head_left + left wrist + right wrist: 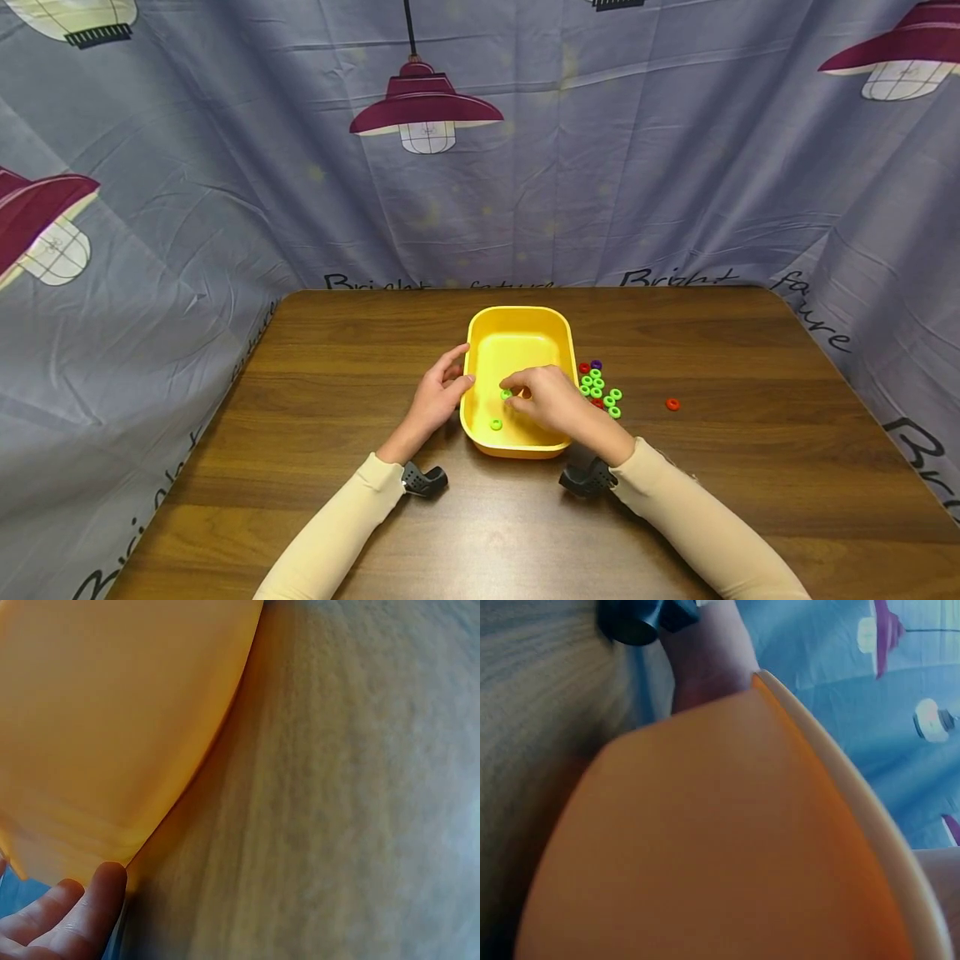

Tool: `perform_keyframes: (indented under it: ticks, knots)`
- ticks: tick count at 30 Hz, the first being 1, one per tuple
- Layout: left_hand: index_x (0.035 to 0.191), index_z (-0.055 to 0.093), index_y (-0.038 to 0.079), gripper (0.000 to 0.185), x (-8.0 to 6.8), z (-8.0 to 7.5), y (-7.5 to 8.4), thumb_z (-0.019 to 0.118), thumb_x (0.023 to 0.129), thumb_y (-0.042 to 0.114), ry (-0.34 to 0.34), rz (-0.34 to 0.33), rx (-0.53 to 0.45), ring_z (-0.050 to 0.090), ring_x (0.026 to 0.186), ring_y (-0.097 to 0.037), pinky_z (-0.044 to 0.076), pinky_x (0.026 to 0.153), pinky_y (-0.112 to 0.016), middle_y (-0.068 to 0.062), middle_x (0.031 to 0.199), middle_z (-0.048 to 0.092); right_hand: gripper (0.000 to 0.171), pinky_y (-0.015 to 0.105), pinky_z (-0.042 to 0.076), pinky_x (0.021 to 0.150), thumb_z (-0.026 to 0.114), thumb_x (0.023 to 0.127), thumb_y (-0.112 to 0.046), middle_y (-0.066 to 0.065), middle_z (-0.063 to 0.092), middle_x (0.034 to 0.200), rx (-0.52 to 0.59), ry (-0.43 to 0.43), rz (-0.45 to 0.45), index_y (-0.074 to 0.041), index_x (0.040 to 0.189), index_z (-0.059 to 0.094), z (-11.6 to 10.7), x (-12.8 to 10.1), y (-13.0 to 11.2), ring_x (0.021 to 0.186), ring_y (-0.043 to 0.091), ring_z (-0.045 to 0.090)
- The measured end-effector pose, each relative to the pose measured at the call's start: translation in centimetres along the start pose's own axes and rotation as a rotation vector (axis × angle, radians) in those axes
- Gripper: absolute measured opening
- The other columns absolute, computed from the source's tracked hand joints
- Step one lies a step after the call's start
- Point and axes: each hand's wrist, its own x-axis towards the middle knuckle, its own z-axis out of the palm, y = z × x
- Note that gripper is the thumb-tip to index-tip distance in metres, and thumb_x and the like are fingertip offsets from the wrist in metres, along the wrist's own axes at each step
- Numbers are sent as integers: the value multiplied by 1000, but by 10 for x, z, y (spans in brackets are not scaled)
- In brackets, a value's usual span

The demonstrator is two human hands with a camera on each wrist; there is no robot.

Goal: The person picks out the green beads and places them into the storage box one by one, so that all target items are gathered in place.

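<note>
A yellow bin (517,321) stands on the table. My left hand (437,392) rests against its left side, with the thumb at the rim and the fingers fairly straight. In the left wrist view, fingertips (109,879) touch the bin's outer wall (127,735). Reaching over the right rim, my right hand (551,400) is inside the bin and pinches a green ring (506,394) between thumb and fingers. Another green ring (497,425) lies on the bin floor near the front. In the right wrist view the bin wall (705,840) hides the right fingers.
Several green rings (596,383) lie in a cluster just right of the bin, with a purple ring (596,365) and red rings (584,367) among them. Farther right is a lone orange-red ring (672,404). A curtain (525,192) hangs behind the wooden table (360,333).
</note>
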Motion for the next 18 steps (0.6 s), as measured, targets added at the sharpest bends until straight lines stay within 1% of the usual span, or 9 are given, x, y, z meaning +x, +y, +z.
perform_keyframes:
  ticks: [6,10,18]
  knots:
    - [151,47,8,56,1,1,1,59,96,6,6,-62,0,72,102,-38,64,81,-38,-32,125,66,16,23,55,67,77,87,-13,2,78,88,-13,-30,-2,-8,102,80,8,0,-5,76,11,68]
    - [151,46,7,55,1,2,0,59,97,5,10,-67,-3,71,104,-40,64,82,-41,-33,126,65,17,25,56,68,77,86,-14,1,78,87,-17,-48,3,-8,101,80,10,0,-6,76,11,69]
    - [151,47,8,56,1,2,1,59,97,5,12,-72,-3,72,102,-39,65,79,-38,-32,125,66,15,29,58,70,78,86,-13,3,79,89,-31,-104,24,-8,100,80,12,-1,-5,79,12,70]
